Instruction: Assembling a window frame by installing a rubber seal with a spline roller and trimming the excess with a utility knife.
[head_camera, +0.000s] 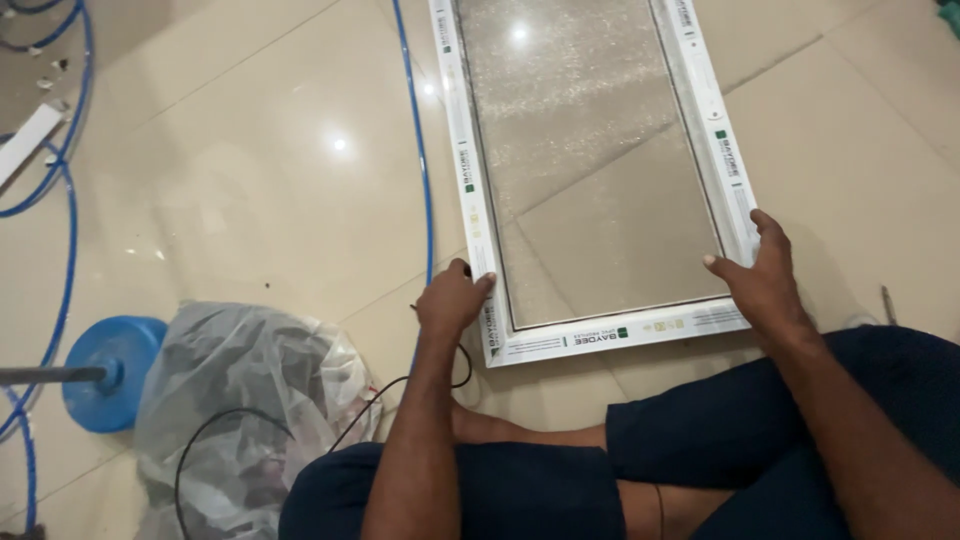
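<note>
Gripping the near corners of the white-framed frosted-glass window panel (600, 190) lying flat on the beige tiled floor (250, 180), the left hand (452, 300) and right hand (765, 280) seemed mid-positioning, needing an even two-handed shift.

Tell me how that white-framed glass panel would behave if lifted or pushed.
The glass panel probably stays stiff: its white frame looks rigid, with the left hand and right hand on its near corners. The pane is likely fragile. On the glossy tile floor it would probably slide easily.
</note>
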